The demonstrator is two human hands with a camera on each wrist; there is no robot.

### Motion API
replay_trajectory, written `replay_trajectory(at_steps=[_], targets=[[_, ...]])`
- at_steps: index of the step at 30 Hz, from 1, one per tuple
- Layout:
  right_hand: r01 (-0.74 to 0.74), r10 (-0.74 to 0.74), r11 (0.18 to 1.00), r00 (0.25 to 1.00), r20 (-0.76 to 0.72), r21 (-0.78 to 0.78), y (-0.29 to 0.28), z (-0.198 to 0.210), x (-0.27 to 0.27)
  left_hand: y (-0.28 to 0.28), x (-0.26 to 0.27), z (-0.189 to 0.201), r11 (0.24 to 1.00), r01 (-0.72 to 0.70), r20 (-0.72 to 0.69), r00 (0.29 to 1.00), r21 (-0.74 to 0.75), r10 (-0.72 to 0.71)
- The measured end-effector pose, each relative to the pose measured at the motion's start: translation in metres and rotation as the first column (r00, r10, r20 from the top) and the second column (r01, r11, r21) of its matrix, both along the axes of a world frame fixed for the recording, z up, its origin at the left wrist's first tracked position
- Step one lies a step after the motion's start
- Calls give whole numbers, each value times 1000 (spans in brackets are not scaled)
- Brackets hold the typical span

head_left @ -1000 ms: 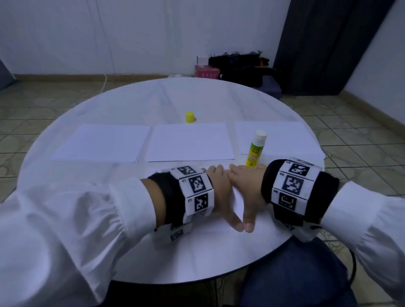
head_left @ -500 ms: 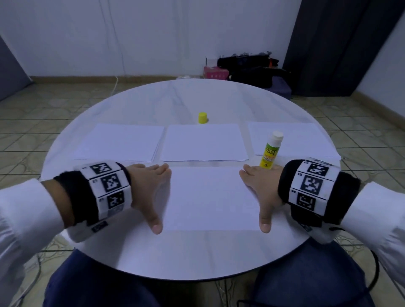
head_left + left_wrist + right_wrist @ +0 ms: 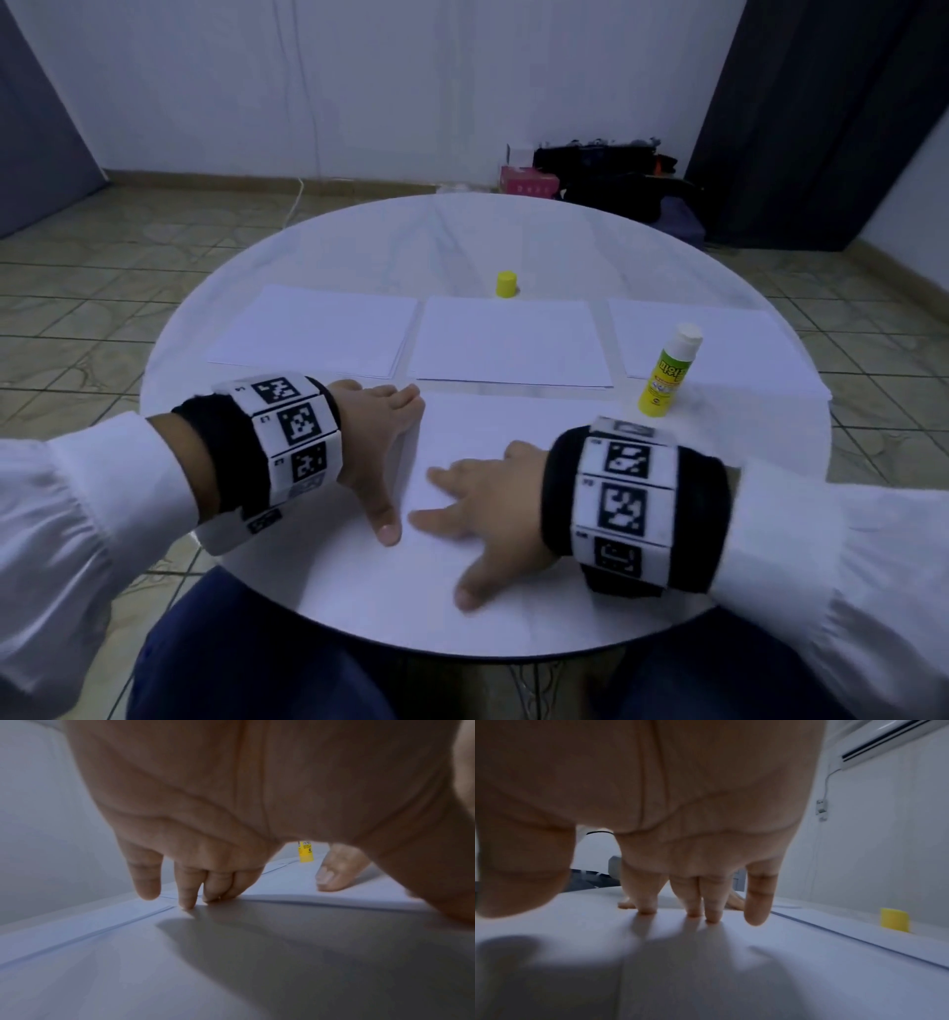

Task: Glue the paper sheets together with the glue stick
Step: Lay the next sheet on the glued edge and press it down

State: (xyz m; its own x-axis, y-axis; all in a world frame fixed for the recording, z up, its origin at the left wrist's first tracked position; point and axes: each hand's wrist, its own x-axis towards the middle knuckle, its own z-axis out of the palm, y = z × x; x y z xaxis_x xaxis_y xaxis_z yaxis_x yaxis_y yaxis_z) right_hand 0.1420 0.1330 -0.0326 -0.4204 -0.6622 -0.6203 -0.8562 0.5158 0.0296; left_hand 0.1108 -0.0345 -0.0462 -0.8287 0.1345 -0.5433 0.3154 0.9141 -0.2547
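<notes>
Four white sheets lie on the round table (image 3: 513, 616): three in a back row and a near sheet (image 3: 493, 437) in front of me. My left hand (image 3: 382, 447) rests at that sheet's left edge, its fingertips (image 3: 187, 902) touching the edge. Fingers spread and pointing left, my right hand (image 3: 477, 524) lies flat on the sheet, fingertips (image 3: 712, 918) pressing down. The glue stick (image 3: 667, 370), yellow-green and uncapped, stands upright at the right, beyond my right wrist. Its yellow cap (image 3: 507, 284) sits behind the middle sheet (image 3: 508, 342).
The left sheet (image 3: 308, 331) and right sheet (image 3: 708, 339) flank the middle one. Dark bags (image 3: 606, 174) and a pink box (image 3: 529, 181) lie on the tiled floor by the far wall. The table's front edge is just under my wrists.
A second ago both hands were together at the sheet's middle; they slid apart to its edges. Since then the right hand has swept left across the sheet; the left stays at the left edge.
</notes>
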Motion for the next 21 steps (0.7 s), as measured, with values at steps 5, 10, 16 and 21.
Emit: replay_trajectory(at_steps=[5, 10, 16, 21], targets=[[-72, 69, 997, 991, -111, -17, -33, -2, -13, 12, 2, 2, 991, 57, 16, 998, -117, -55], [80, -86, 995, 990, -115, -53, -23, -7, -33, 10, 1, 4, 995, 52, -4, 999, -87, -53], [273, -273, 962, 960, -70, -12, 38, 0, -49, 10, -1, 4, 1000, -5, -30, 1000, -9, 4], [401, -399, 915, 916, -47, 48, 94, 3, -55, 11, -2, 4, 1000, -15, -32, 999, 21, 16]])
